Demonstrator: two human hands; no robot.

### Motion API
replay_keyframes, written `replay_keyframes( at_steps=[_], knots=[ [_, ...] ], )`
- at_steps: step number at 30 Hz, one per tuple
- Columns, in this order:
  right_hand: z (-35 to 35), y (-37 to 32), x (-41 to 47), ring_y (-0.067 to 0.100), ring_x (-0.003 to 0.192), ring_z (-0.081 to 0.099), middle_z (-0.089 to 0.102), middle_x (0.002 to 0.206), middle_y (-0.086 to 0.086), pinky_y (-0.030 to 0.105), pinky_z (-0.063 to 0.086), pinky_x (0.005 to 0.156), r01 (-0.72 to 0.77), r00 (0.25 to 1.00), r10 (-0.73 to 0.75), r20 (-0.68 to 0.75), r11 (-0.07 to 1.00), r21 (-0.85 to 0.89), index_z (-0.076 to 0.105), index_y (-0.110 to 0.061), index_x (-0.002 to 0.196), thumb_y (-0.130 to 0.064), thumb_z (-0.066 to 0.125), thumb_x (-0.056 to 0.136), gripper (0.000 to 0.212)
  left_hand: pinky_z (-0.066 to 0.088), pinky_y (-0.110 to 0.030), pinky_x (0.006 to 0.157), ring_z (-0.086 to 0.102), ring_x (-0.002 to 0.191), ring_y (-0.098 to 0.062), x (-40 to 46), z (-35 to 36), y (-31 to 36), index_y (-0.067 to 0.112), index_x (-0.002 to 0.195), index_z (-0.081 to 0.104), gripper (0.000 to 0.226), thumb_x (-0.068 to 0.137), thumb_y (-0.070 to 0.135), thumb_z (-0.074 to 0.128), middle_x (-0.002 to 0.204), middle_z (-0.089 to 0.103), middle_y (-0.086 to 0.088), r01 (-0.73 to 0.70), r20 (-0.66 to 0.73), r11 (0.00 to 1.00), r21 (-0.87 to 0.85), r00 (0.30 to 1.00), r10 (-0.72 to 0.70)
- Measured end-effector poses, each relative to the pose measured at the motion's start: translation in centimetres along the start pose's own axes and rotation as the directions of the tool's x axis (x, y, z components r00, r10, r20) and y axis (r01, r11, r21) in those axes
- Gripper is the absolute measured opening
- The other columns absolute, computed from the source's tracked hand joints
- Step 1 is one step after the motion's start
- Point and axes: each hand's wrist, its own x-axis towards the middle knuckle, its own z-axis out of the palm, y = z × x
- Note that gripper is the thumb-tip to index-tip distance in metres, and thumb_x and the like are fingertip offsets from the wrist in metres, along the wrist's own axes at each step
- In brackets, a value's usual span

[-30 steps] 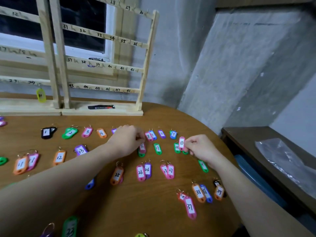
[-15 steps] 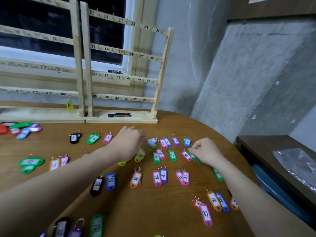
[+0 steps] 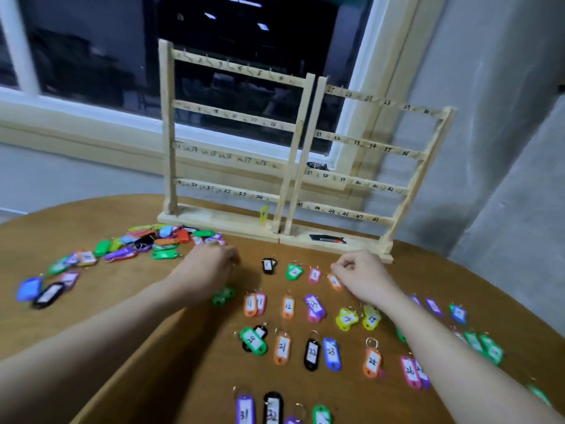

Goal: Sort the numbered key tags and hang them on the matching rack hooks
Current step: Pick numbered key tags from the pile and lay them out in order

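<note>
While both my forearms reach out over the round wooden table (image 3: 153,347), the nearest tags lie at the bottom edge: a purple tag marked 31 (image 3: 245,410) and a black tag (image 3: 273,408) beside it. One row further out: green tag (image 3: 253,341) lying over a black one, orange 21 (image 3: 282,348), black 22 (image 3: 312,354), blue 23 (image 3: 331,353), orange 24 (image 3: 372,361), pink 26 (image 3: 409,371). Beyond that, an orange and pink pair (image 3: 254,304), orange 12 (image 3: 288,306), purple 13 (image 3: 315,305), two yellow tags (image 3: 359,317).

My left hand (image 3: 211,267) is knuckles up, fingers curled downward over the table near the edge of the unsorted pile (image 3: 146,243); whether it holds anything I cannot tell, the fingertips are hidden. A green tag (image 3: 223,295) lies just beside that wrist. My right hand (image 3: 363,275) has its fingers bent and pinched together at the far row of sorted tags, just above the orange tag 4 (image 3: 334,281); motion blur hides what, if anything, sits between the fingertips. Same row, to the left: pink 3 (image 3: 315,275), green 2 (image 3: 294,271), black 1 (image 3: 268,266).

Far edge: two wooden racks (image 3: 293,166) side by side, rails numbered by hand, against a dark window (image 3: 244,41). One yellow tag (image 3: 264,214) hangs from the left rack's lowest rail. A small black object (image 3: 327,239) lies on the right rack's base.
</note>
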Motion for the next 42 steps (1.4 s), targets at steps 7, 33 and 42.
replay_keyframes(
  at_steps=[7,33,42],
  knots=[
    [8.2,-11.0,3.7,0.01,0.065,0.056,0.068,0.072,0.001,0.014,0.036,0.052,0.182,0.971,-0.168,0.168,0.981,-0.071,0.077,-0.01,0.087,-0.024,0.063,0.097,0.022,0.049,-0.036,0.083,0.065,0.098,-0.034,-3.6,-2.2,-11.7,0.017,0.097,0.077,0.028,0.086,0.002,0.055,0.1,0.075,-0.01,0.266,-0.165,0.959,-0.101,0.946,-0.28],
    [16.2,-19.1,6.8,0.011,0.061,0.065,0.074,0.078,-0.001,0.023,0.047,0.055,0.185,0.954,-0.18,0.241,0.983,0.002,0.061,-0.023,0.078,-0.019,0.069,0.092,0.017,0.04,-0.026,0.072,0.058,0.071,-0.006,-3.5,-1.8,-14.5,0.025,0.107,0.078,0.017,0.095,0.023,0.066,0.082,0.072,0.008,0.075,-0.273,0.945,-0.318,0.947,-0.167],
    [13.8,-17.9,5.0,0.005,0.046,0.059,0.075,0.074,-0.001,0.013,0.036,0.038,0.109,0.961,-0.135,0.243,0.987,0.119,0.066,-0.017,0.084,-0.006,0.065,0.09,0.013,0.043,-0.007,0.072,0.065,0.083,0.006,-4.0,-2.1,-12.8,0.023,0.1,0.078,0.01,0.092,0.022,0.072,0.091,0.074,0.014,0.102,-0.097,0.796,-0.597,0.975,-0.198]
  ],
)
